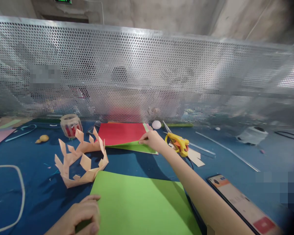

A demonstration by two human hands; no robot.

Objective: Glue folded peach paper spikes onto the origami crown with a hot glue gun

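My right hand (152, 141) reaches forward and pinches the near edge of a red sheet of paper (123, 133). That edge is slightly raised, and green paper (134, 147) shows beneath it. My left hand (84, 213) lies over the left edge of a large green sheet (139, 202) close to me, its fingers loosely bent and its thumb apart. Behind the left hand stands a peach paper crown (72, 163) with pointed tips. A yellow glue gun (180, 143) is right of my right hand, beside scissors (168, 128) whose blades point away.
A perforated metal screen (137, 65) closes off the back of the blue table (127, 163). A phone (240, 202) lies at right, near clear sticks (227, 150). A jar (71, 125) stands back left, and a white egg-shaped piece (156, 124) sits by the papers.
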